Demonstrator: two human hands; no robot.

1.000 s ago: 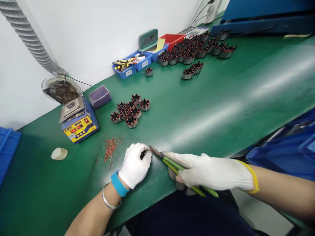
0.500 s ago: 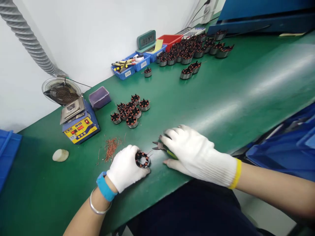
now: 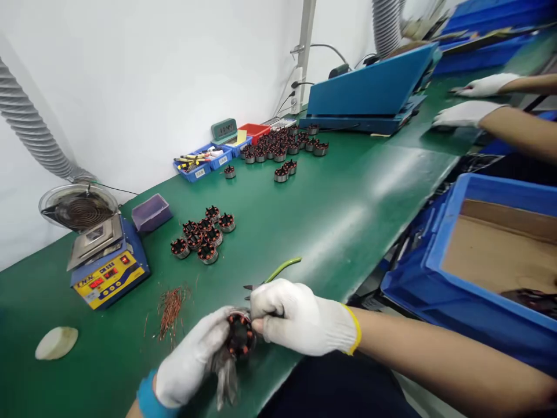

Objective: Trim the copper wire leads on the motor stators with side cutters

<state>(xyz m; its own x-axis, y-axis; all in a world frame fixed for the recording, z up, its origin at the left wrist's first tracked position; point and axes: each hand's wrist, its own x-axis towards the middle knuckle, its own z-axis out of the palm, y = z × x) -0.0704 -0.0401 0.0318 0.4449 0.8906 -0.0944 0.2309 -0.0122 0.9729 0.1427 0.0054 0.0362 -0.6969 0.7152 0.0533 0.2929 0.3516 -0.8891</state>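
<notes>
My left hand (image 3: pixel 195 357), in a white glove, is closed around a motor stator (image 3: pixel 240 335) with dark and copper-coloured windings. Its fingers are partly smeared by motion. At the stator's right edge my gloved right hand (image 3: pixel 289 316) is closed in a pinch; what lies between thumb and finger is too small to make out. Just behind the right hand, side cutters (image 3: pixel 282 268) with green handles lie on the table, partly covered by the hand. A pile of copper wire clippings (image 3: pixel 170 310) lies left of the stator.
Several stators (image 3: pixel 204 232) stand beyond the wire pile, near a blue and yellow solder pot (image 3: pixel 108 273) and a purple box (image 3: pixel 151 213). More stators (image 3: pixel 282 142) crowd the back. A blue crate (image 3: pixel 435 273) is at right. A co-worker's gloved hands (image 3: pixel 470 113) are farther right.
My right hand has let go of the side cutters and moved left to the stator's edge. The left hand has lifted and tilted the stator. The view has swung right.
</notes>
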